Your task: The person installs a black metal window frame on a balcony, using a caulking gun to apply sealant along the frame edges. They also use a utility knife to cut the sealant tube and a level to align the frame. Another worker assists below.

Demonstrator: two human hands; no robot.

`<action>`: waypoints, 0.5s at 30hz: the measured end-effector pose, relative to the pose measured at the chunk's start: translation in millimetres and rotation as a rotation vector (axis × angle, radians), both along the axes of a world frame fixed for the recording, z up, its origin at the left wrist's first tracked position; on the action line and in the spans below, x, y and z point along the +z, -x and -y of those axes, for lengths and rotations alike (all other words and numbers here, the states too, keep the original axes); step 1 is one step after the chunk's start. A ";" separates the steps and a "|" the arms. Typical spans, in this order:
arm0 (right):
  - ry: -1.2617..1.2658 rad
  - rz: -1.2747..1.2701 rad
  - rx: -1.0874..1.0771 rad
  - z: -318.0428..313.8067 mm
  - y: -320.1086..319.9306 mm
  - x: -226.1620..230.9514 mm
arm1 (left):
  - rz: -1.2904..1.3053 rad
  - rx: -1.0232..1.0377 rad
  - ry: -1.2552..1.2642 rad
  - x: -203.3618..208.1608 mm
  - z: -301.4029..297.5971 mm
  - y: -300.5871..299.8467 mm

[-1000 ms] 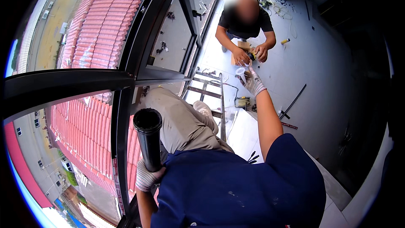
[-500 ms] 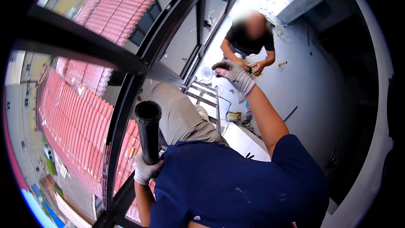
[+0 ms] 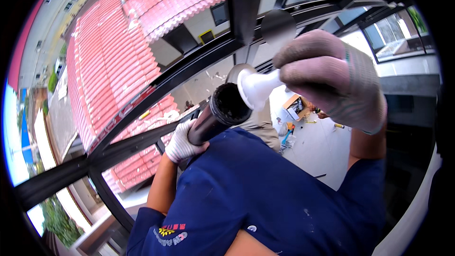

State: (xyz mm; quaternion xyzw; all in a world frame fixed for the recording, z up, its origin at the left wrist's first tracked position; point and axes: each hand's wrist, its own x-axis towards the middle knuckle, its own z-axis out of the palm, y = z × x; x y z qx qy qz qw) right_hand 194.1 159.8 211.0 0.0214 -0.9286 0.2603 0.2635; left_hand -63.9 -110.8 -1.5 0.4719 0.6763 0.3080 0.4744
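My gloved left hand [image 3: 182,142] is wrapped round the black barrel of a caulking gun [image 3: 204,125]. The barrel leans up and to the right, and its round open mouth faces me; the inside is dark. In my gloved right hand [image 3: 336,73], closed fingers pinch the narrow end of a white plastic nozzle [image 3: 258,87]. The nozzle's wide flared rim points at the barrel's mouth and sits right beside its right edge. Whether the two touch, I cannot tell.
A black window frame [image 3: 244,4] runs close ahead and to my left, with red tiled roofs [image 3: 109,61] below outside. On the pale floor lie a cardboard box [image 3: 295,109] and a small yellow tube [image 3: 339,126]. A co-worker is mostly hidden behind my right hand.
My right hand has come back from near the co-worker, bringing the white nozzle up to the barrel's mouth. The barrel is now tilted further right, and the view has turned toward the window.
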 end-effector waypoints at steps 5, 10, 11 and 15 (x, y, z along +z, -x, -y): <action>0.102 0.079 0.103 8.8 9.2 25.9 | 0.085 0.084 -0.174 -29.9 29.8 11.4; 0.242 0.006 0.120 13.1 15.7 7.6 | 0.341 0.174 -0.150 -13.0 37.3 10.3; 0.208 -0.019 0.149 12.0 17.6 8.5 | 0.250 0.122 -0.198 -15.4 37.3 12.7; 0.050 -0.123 0.094 37.7 32.5 14.3 | 0.341 0.215 -0.161 -32.6 45.7 10.0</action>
